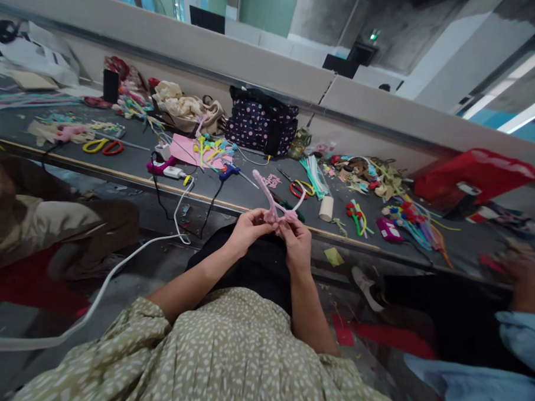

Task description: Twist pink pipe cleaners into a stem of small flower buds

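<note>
My left hand (249, 229) and my right hand (296, 242) meet at the table's front edge, above my lap. Between their fingertips is a pink pipe cleaner piece (264, 188), bent, with two long ends sticking up and bunched parts near the fingers. Both hands are closed on it in a pinch; the fingers partly hide its lower part. Just beyond it, scissors (306, 189) with yellow and red handles lie beside a small pile of pink bits (272, 181). To the left rests a blue glue gun (230, 171).
A cream cylinder (326, 209) and a bundle of pipe cleaners (315, 174) are to the right. At left, a purple power strip (162, 167) and a white cable (127, 259) cross near the edge. Behind stands a dotted bag (259, 123). People sit on both sides.
</note>
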A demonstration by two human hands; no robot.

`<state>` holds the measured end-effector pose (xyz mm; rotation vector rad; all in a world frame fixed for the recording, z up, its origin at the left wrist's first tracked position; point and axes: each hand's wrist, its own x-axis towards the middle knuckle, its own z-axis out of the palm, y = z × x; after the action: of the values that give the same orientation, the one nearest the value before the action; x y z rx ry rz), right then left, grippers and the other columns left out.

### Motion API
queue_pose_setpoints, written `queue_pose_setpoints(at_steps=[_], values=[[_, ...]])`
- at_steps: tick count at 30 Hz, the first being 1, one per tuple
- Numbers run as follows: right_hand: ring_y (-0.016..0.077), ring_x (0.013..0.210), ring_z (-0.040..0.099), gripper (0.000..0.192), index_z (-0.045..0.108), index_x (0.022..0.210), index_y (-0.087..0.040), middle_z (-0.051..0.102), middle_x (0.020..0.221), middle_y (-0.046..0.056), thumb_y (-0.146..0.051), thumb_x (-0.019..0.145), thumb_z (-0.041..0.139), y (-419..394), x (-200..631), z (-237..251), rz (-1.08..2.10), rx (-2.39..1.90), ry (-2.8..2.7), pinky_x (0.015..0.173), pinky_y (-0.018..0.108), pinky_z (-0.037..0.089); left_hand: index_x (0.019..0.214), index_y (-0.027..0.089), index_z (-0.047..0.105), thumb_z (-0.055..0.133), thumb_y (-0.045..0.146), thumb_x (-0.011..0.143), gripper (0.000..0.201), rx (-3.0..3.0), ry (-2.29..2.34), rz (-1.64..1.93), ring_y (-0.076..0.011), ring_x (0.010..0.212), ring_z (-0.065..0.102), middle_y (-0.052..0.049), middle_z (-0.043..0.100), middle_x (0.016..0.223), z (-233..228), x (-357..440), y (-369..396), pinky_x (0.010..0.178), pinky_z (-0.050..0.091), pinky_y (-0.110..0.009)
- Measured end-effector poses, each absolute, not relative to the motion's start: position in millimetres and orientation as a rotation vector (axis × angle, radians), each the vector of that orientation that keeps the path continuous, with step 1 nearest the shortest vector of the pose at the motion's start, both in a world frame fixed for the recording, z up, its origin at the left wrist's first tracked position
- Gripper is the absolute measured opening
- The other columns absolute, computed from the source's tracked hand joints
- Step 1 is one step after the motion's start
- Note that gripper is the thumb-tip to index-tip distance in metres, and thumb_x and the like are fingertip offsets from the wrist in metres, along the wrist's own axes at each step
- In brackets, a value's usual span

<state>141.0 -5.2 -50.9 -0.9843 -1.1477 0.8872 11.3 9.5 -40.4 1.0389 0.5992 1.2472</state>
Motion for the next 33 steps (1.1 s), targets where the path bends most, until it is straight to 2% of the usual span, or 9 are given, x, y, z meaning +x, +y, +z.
queue_pose_setpoints(at_steps=[3, 6, 11, 13, 17, 20, 25, 28, 33], values=[[0.0103, 0.058, 0.046, 0.023, 0.06, 0.073, -0.018, 0.054, 0.064, -0.003, -0.039, 0.08, 0.064, -6.2, 140.9, -47.1, 0.946, -0.948, -1.205, 0.062, 0.025, 0.043, 0.08, 0.014, 0.065, 0.079, 0.029, 0.064, 0.026, 1.094, 0.579, 1.245, -0.0137, 0.068, 0.063, -0.001, 0.067, 0.074, -39.8, 8.7, 10.1, 0.074, 0.049, -0.027], [0.0095, 0.057, 0.045, 0.021, 0.059, 0.072, -0.019, 0.051, 0.061, -0.004, -0.037, 0.08, 0.065, -7.4, 140.5, -45.9, 1.028, -0.889, -1.179, 0.06, 0.025, 0.042, 0.079, 0.014, 0.065, 0.077, 0.029, 0.066, 0.023, 1.097, 0.593, 1.254, -0.0124, 0.064, 0.061, -0.001, 0.066, 0.071, -40.4, 8.5, 10.1, 0.068, 0.048, -0.025], [0.0103, 0.064, 0.053, 0.02, 0.067, 0.086, -0.019, 0.063, 0.077, -0.001, -0.034, 0.074, 0.072, -10.1, 141.4, -46.7, 1.134, -0.86, -1.106, 0.064, 0.026, 0.045, 0.069, 0.015, 0.061, 0.078, 0.025, 0.064, 0.021, 1.069, 0.626, 1.294, -0.0095, 0.059, 0.056, 0.002, 0.062, 0.065, -39.1, 10.0, 7.6, 0.062, 0.047, -0.022], [0.0105, 0.066, 0.054, 0.02, 0.068, 0.086, -0.019, 0.065, 0.079, -0.001, -0.033, 0.073, 0.073, -10.4, 142.6, -46.6, 1.132, -0.87, -1.088, 0.064, 0.025, 0.045, 0.077, 0.015, 0.064, 0.081, 0.022, 0.06, 0.024, 1.052, 0.606, 1.271, -0.0105, 0.064, 0.059, 0.002, 0.064, 0.071, -37.2, 9.0, 6.5, 0.067, 0.049, -0.023], [0.0095, 0.061, 0.051, 0.022, 0.069, 0.09, -0.019, 0.064, 0.076, -0.001, -0.032, 0.073, 0.073, -9.4, 148.3, -44.8, 1.114, -0.891, -1.085, 0.06, 0.024, 0.043, 0.106, 0.019, 0.066, 0.083, 0.016, 0.055, 0.054, 1.047, 0.468, 1.125, -0.0151, 0.084, 0.063, -0.004, 0.069, 0.097, -32.6, 3.1, 6.7, 0.081, 0.049, -0.027], [0.0087, 0.056, 0.046, 0.02, 0.068, 0.084, -0.018, 0.059, 0.066, -0.003, -0.036, 0.074, 0.07, -8.7, 154.0, -43.4, 1.094, -0.936, -1.177, 0.056, 0.023, 0.04, 0.111, 0.02, 0.066, 0.082, 0.016, 0.056, 0.058, 1.049, 0.423, 1.08, -0.0174, 0.092, 0.063, -0.006, 0.068, 0.106, -30.1, -1.8, 8.6, 0.082, 0.049, -0.027], [0.0091, 0.056, 0.046, 0.021, 0.067, 0.079, -0.017, 0.057, 0.063, -0.003, -0.038, 0.075, 0.068, -9.3, 156.0, -42.4, 1.079, -0.979, -1.283, 0.057, 0.024, 0.04, 0.085, 0.014, 0.071, 0.078, 0.026, 0.066, 0.023, 1.08, 0.588, 1.156, -0.0108, 0.063, 0.06, -0.004, 0.069, 0.074, -30.4, -4.0, 11.2, 0.061, 0.046, -0.021], [0.0097, 0.06, 0.05, 0.02, 0.066, 0.083, -0.019, 0.06, 0.07, -0.002, -0.037, 0.075, 0.069, -11.3, 154.0, -40.0, 1.07, -0.96, -1.297, 0.06, 0.024, 0.042, 0.082, 0.014, 0.071, 0.075, 0.031, 0.071, 0.021, 1.063, 0.646, 1.222, -0.0091, 0.055, 0.057, -0.003, 0.067, 0.066, -32.1, -3.4, 11.7, 0.055, 0.044, -0.02], [0.0106, 0.064, 0.052, 0.022, 0.065, 0.087, -0.02, 0.063, 0.076, -0.002, -0.035, 0.073, 0.071, -14.9, 152.5, -35.3, 1.039, -0.966, -1.331, 0.065, 0.025, 0.044, 0.078, 0.013, 0.071, 0.077, 0.034, 0.069, 0.024, 1.069, 0.694, 1.303, -0.009, 0.051, 0.055, -0.002, 0.065, 0.059, -33.6, -2.7, 11.0, 0.053, 0.045, -0.021]])
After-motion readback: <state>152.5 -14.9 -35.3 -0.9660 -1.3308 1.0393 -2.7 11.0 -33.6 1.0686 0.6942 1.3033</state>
